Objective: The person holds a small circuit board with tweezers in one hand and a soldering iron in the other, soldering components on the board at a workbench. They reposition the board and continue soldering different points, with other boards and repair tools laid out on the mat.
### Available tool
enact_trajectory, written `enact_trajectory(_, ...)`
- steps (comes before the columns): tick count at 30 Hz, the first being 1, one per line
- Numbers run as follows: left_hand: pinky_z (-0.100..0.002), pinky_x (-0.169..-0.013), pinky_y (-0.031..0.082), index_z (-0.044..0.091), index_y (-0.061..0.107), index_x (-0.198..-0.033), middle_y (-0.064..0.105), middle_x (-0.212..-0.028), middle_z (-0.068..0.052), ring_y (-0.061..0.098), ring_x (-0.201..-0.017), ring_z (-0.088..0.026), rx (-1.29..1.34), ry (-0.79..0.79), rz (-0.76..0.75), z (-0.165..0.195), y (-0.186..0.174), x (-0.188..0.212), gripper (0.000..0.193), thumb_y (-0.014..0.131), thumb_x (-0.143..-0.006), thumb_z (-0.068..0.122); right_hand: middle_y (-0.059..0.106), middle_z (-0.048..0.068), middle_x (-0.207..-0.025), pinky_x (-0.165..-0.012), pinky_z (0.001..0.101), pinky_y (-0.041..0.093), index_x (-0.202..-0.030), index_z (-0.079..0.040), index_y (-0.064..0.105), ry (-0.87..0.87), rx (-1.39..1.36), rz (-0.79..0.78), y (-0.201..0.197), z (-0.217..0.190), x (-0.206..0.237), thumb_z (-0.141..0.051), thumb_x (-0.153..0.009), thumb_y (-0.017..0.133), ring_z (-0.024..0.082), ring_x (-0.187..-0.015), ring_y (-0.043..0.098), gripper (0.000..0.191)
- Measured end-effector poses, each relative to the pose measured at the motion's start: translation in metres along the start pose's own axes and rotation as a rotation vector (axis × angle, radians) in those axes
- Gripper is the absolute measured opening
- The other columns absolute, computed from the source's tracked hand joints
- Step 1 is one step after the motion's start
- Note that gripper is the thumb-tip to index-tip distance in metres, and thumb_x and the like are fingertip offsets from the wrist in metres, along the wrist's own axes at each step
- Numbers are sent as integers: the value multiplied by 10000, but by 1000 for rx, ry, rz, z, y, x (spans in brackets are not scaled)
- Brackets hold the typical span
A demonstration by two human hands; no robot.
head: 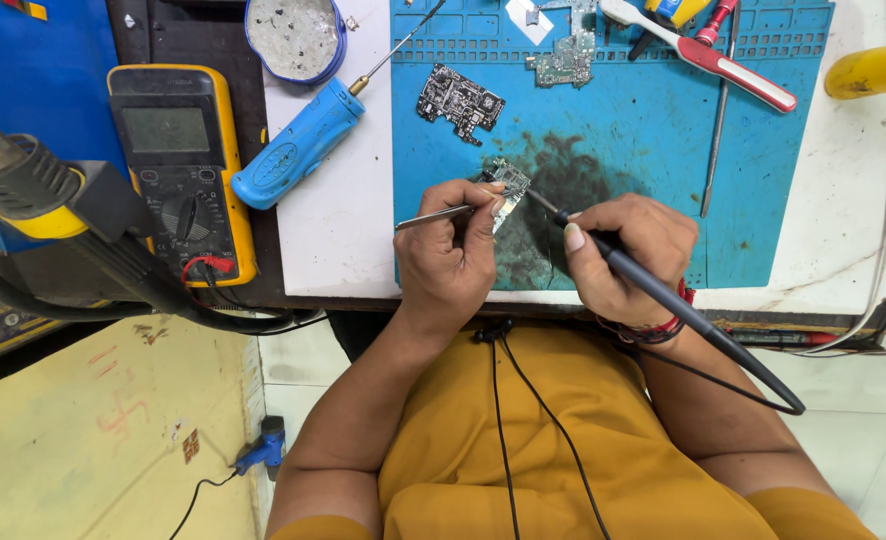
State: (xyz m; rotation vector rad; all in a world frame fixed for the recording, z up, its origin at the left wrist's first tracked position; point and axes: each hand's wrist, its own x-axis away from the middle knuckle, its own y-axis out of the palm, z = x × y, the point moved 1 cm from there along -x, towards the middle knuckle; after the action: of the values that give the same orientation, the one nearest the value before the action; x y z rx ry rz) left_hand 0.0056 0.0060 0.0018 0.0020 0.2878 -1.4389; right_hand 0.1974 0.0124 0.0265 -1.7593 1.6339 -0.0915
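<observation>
My left hand (450, 252) grips metal tweezers (433, 216) whose tips reach a small circuit board (510, 181) on the blue work mat (643, 130). My right hand (628, 252) holds a black soldering iron (663, 295) like a pen, its tip touching the same small board from the right. The iron's cable loops back over my right wrist. A dark burnt stain spreads on the mat around the board.
Another black circuit board (460, 100) and a greenish one (566, 60) lie further up the mat. A blue electric screwdriver (298, 150), yellow multimeter (178, 165), round tin (294, 37), red-and-white tool (723, 62) and hot-air nozzle (13, 170) surround the workspace.
</observation>
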Motion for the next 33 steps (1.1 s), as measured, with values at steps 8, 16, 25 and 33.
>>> enact_trajectory(8,-225,-729,607,17,565,-1132,756,-1082,-124,725,-866,-98,30,-18,11,-2,0,2,130,666,-1052,37,711,122,-870,-626,293,488,-1024,-10,669,46,30,23,-1,-2,2,-37,-979,714,216,-655,665,69)
enact_trajectory(16,-228,-715,590,18,477,-1211,685,-1217,-168,650,-828,-79,297,-43,136,-13,-2,7,195,623,-1082,28,727,131,-993,-796,389,549,-1226,-49,672,-39,226,-81,5,-15,-15,-180,-966,818,302,-864,696,325)
enact_trajectory(25,-213,-720,550,38,428,-1254,660,-1255,-210,628,-756,-83,494,-71,216,-17,-14,2,213,588,-1113,40,620,189,-1155,-887,451,498,-1365,-43,603,-67,415,-238,28,-30,-31,-335,-854,870,374,-1031,592,646)
enact_trajectory(33,-222,-720,569,31,447,-1271,666,-1226,-196,628,-787,-70,486,-46,188,-16,-21,-10,220,600,-1113,37,654,177,-1184,-908,451,504,-1340,-45,572,-133,212,-218,17,-19,-25,-168,-840,761,349,-998,620,549)
